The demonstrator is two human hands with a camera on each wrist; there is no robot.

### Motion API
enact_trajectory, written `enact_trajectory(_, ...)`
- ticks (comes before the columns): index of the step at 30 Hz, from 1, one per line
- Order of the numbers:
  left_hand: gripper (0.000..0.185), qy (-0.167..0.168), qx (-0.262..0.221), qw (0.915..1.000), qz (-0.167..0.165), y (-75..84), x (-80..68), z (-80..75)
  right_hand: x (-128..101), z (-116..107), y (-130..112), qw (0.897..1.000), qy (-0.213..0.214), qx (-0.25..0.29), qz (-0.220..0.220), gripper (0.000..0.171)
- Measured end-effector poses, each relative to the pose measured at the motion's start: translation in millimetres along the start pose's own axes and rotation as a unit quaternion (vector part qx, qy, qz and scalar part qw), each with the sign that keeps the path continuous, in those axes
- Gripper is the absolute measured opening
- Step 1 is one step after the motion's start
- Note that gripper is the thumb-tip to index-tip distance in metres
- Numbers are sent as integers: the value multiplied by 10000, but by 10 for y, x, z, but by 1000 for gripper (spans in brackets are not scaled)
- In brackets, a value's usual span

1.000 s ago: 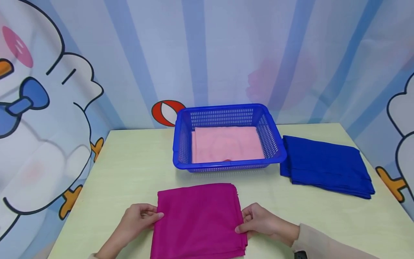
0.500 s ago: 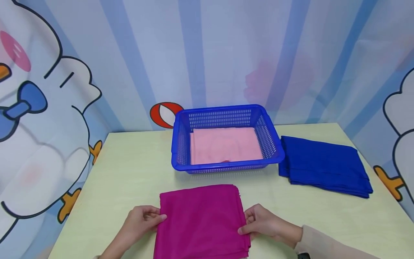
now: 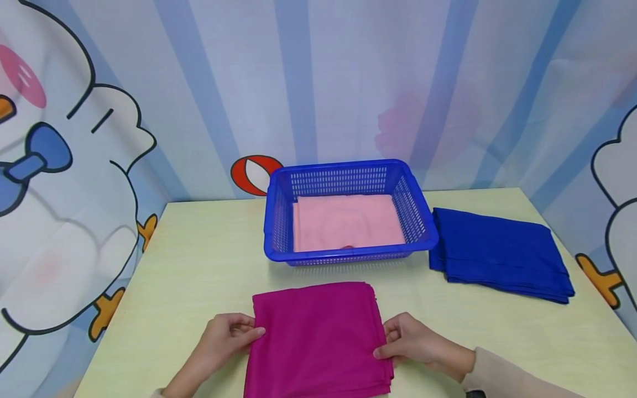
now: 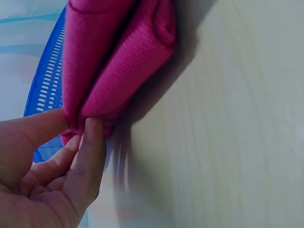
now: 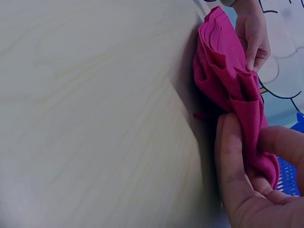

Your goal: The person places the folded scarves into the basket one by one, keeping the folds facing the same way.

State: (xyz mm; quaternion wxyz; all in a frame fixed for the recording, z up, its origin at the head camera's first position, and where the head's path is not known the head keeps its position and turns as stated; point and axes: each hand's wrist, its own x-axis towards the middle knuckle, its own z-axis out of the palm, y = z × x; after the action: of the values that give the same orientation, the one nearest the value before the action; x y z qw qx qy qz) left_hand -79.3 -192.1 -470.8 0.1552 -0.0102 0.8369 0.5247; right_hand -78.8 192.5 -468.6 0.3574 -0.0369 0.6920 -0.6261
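A folded magenta cloth [image 3: 318, 340] is at the table's front, below the basket in the head view. My left hand [image 3: 226, 342] pinches its left edge, thumb on top and fingers underneath. On the opposite edge my right hand [image 3: 418, 344] pinches the layers the same way. The left wrist view shows thick rolled folds of the cloth [image 4: 118, 57] between thumb and fingers, with a shadow on the table beside them. Several stacked layers of the cloth [image 5: 228, 71] show along the edge in the right wrist view.
Behind the cloth stands a blue plastic basket [image 3: 348, 255] with a folded pink cloth [image 3: 350, 224] inside. To its right a folded blue cloth [image 3: 502, 254] lies on the pale table [image 3: 209, 254]. A printed curtain [image 3: 348, 83] hangs along the back.
Both hands and the magenta cloth between them have shifted slightly to the right. The basket and blue cloth keep their places on the table.
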Motion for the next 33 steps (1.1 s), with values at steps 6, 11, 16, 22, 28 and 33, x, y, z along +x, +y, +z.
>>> enact_trajectory(6, 31, -29, -69, 9998, 177, 50, 28, 69, -51, -68, 7, 9999, -42, -43, -88, 20)
enact_trajectory(11, 29, -140, -224, 9990, 351, 66, 54, 113, -78, -120, 6, 9998, 47, -175, -82, 12)
enact_trajectory(16, 27, -232, -180, 9987, 422, 80, 90, 148, -93, -176, 12, 9997, 103, -234, 2, 13)
enact_trajectory(22, 25, -338, -284, 9982, 395, 115, 113, 209, -128, -259, 32, 9997, 16, -222, -54, 15)
enact_trajectory(28, 24, -429, -362, 9977, 386, 172, 133, 287, -167, -353, 54, 9995, 10, -302, -99, 17)
enact_trajectory(33, 24, -464, -460, 9972, 365, 192, 147, 355, -196, -431, 80, 9995, -37, -311, -83, 21)
